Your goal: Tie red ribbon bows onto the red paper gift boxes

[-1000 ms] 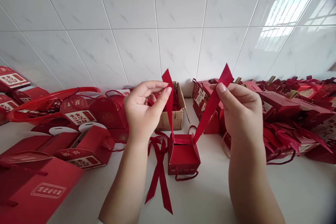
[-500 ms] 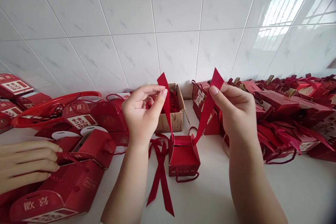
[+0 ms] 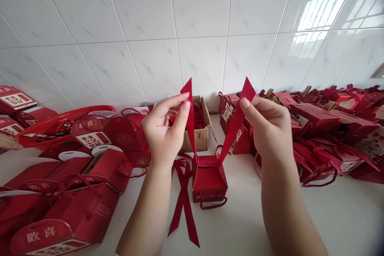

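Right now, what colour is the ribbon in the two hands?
The ribbon is deep red all over, with no pattern visible; the head view shows it best.

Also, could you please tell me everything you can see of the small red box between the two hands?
The small red box looks like folded card, with faint pale marks low on its front. It sits upright on the white table. A cord handle hangs at the front; another loop shows behind. A dark slit crosses its top. Red ribbon lies across the far side, its ends rising to the left hand and right hand. Its inside is hidden.
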The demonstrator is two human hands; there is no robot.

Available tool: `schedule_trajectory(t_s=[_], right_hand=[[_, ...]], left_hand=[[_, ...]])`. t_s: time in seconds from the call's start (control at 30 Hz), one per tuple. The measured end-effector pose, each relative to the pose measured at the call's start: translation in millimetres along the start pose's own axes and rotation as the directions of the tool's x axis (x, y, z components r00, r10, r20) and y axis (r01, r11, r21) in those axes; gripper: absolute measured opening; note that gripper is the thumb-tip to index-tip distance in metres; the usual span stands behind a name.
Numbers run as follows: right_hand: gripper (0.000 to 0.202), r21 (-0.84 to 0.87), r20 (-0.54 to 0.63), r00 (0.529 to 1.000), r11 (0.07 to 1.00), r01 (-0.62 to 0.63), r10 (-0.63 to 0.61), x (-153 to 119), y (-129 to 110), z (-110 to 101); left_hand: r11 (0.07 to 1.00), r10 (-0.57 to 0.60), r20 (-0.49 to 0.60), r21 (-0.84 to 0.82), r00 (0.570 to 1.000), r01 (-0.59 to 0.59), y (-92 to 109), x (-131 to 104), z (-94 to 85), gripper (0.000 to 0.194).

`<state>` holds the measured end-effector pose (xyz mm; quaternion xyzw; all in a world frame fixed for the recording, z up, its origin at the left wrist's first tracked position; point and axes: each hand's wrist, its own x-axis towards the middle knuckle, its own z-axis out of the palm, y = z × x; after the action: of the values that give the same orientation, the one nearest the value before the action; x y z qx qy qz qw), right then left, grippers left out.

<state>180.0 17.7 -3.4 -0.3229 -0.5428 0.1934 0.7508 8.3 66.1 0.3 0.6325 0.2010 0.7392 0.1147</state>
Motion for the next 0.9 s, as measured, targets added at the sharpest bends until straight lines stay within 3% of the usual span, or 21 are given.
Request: schedule_trajectory(t_s=[0.5, 0.67, 0.9], right_hand=[[0.016, -0.051, -0.016, 0.999, 0.998, 0.041, -0.042, 2.2, 2.3, 3.4], [0.017, -0.076, -0.016, 0.999, 0.996, 0.048, -0.049, 1.1, 2.8, 6.2], [0.013, -0.032, -0.001, 0.999, 0.999, 0.036, -0.036, 0.7, 1.4, 10.4]], left_hand=[[0.999, 0.013, 0.004, -0.042, 1.0, -0.013, 1.7, -2.6, 2.9, 0.011], [0.999, -0.01, 0.03, -0.037, 1.0, 0.011, 0.0, 0.6, -4.4, 0.009], [0.999, 0.038, 0.078, 0.022, 0.996, -0.04, 5.1, 7.3, -17.3, 0.013]])
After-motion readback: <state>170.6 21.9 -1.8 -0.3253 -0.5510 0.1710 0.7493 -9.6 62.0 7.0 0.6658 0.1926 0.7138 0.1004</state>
